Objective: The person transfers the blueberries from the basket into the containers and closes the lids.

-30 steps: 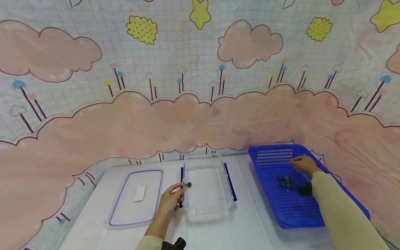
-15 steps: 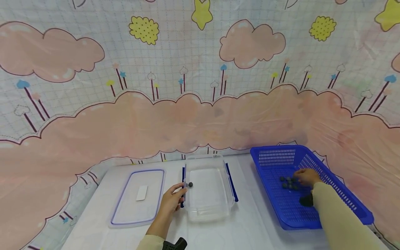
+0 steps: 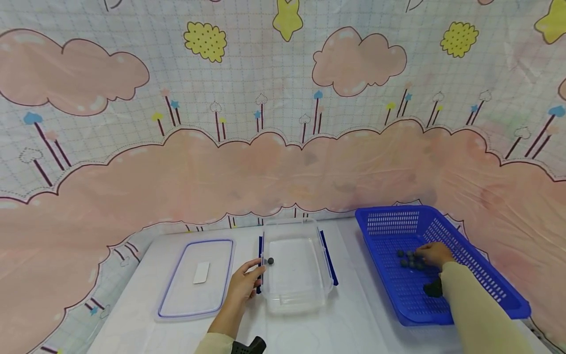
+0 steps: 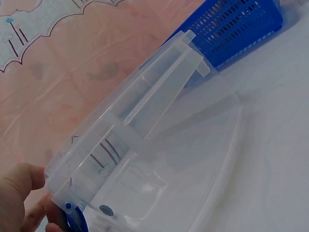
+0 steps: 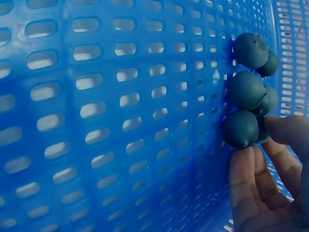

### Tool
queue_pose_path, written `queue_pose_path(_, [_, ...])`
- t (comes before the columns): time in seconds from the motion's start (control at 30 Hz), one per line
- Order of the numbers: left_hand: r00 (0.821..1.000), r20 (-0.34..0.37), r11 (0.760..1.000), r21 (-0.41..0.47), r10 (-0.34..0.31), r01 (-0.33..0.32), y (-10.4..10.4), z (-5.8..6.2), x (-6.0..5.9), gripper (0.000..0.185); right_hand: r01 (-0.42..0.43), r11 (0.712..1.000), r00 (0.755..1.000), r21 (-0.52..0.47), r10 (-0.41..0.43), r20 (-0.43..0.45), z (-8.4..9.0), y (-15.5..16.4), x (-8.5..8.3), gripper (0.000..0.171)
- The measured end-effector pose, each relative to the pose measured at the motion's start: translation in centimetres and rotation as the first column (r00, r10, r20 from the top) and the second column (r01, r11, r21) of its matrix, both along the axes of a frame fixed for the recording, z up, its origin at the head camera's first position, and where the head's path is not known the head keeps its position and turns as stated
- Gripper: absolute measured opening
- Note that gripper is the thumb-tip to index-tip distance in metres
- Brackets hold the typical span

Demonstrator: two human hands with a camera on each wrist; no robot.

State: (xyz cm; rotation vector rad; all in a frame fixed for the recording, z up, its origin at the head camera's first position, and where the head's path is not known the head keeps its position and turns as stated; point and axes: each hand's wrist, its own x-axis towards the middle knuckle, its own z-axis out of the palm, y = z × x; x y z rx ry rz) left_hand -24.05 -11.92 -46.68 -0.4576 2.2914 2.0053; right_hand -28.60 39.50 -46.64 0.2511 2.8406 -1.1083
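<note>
Where right grip (image 5: 270, 169) reaches, berries (image 5: 244, 92) touch fingertips (image 5: 240, 162).

The person wears long pale beige sleeves that end at the wrists, leaving both the left hand (image 3: 242, 287) and the right hand (image 3: 435, 254) bare. A small black device sits at each wrist, one under the left cuff and one beside the right cuff.

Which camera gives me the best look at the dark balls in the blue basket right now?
The right wrist view: the dark balls fill its right side, clustered on the blue basket floor, with the right hand beside the lowest one. The head view shows them only as small dots. The left wrist view shows none in the basket.
</note>
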Motion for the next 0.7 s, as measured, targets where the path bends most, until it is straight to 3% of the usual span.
queue_pose_path(0.43, [1.0, -0.002, 1.0, 0.018, 0.003, -0.003, 0.06, 0.01, 0.19, 0.041, -0.002, 1.0, 1.0, -0.027, 0.003, 0.028, -0.08, 0.32, -0.01, 0.04])
queue_pose_path(0.7, [1.0, -0.003, 1.0, 0.02, 0.006, -0.006, 0.08, -0.06, 0.15, 0.041, -0.004, 0.998, 1.0, -0.067, 0.002, -0.021, 0.1, 0.53, -0.1, 0.036])
